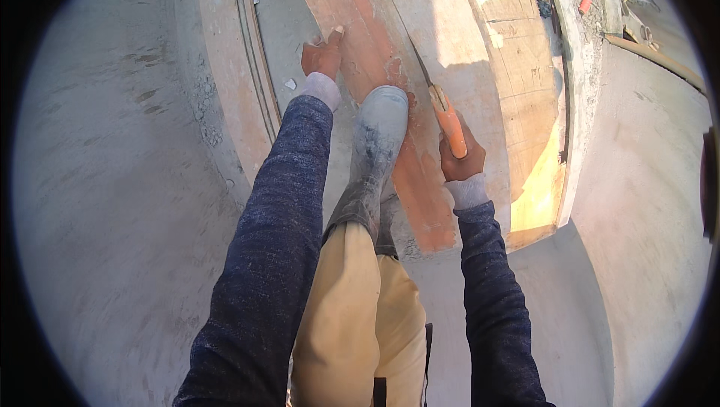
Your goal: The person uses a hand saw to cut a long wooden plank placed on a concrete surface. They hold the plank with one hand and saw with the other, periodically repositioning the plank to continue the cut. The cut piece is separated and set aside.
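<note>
My right hand [460,158] grips the orange handle of a handsaw [449,127]. Its thin blade runs up and left along the edge of a reddish wooden plank [375,55]. My left hand [323,53] presses flat on that plank further up, fingers spread. My grey rubber boot [377,137] stands on the plank between the two hands, with my tan trouser leg below it.
Several more planks lie side by side on the concrete: a pale one [225,70] at the left, a light yellowish board [525,70] at the right. Small rubble [204,100] lies along the left plank. A pipe or rod [660,58] crosses the upper right.
</note>
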Motion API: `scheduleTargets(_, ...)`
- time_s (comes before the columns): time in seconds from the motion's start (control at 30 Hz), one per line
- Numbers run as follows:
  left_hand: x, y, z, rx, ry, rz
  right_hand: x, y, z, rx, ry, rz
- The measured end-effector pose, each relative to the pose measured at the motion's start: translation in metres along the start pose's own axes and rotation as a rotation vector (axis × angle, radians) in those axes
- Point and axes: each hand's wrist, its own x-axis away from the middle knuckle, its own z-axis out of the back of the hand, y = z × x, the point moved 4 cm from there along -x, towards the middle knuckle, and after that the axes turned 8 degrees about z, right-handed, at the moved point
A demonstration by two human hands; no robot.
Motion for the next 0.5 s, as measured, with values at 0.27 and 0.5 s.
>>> scheduleTargets(0.27,0.161,-0.091,0.136,-0.173,-0.298,-0.056,0.036,-0.022,0.049,0.187,-0.145,-0.286)
scheduleTargets(0.5,0.314,-0.128,0.284,-0.481,-0.375,-0.013,0.141,-0.095,0.145,0.015,-0.142,-0.396)
